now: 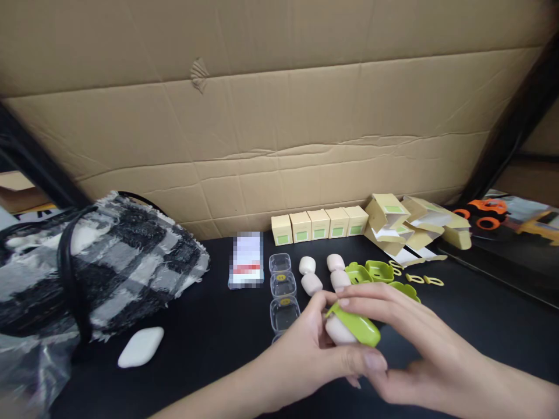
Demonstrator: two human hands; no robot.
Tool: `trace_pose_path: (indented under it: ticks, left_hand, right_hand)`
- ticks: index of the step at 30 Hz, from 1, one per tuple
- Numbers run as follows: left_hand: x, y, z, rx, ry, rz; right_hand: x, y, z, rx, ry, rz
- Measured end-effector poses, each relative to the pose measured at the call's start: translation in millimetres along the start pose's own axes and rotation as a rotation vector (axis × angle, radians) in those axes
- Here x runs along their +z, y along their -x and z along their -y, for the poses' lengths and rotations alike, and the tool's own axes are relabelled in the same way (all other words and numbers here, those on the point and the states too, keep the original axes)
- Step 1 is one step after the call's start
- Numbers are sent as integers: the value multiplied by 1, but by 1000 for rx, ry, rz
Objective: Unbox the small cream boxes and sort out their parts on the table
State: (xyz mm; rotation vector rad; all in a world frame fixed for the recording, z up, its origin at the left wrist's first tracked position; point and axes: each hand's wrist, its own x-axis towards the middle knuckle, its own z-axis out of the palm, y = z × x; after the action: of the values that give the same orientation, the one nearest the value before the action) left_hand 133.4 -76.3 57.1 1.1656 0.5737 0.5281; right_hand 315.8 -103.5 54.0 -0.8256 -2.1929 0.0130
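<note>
Near the front of the dark table, my left hand (312, 349) wraps round a small pale rounded case (338, 330). A glossy green cover (364, 329) sits over part of the case, at its right and top. My right hand (419, 343) closes on the cover from the other side, its fingertips on top and its thumb below. Part of the case is hidden by my fingers. Just beyond my hands stand similar pale cases (311, 284), in pairs. More green covers (379, 271) lie to their right, one partly behind my right hand.
Clear plastic boxes (283, 285) form a column left of the cases. Several small cartons (319, 225) line the cardboard wall (279, 116), with opened cartons (393, 224) beside them. Yellow-green loops (434, 281), a plaid bag (144, 262), a white rounded object (141, 347) and an orange toy vehicle (484, 212) lie around.
</note>
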Motion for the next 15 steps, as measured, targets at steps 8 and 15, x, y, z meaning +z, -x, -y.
trace_pose_path:
  ticks: [8,15]
  left_hand:
    - [-6,4,1,109,-393,2]
    - [-4,7,2,142,-432,56]
  right_hand:
    - [-3,-4,3,-84,20,80]
    - [-4,-6,7,-136,18,114]
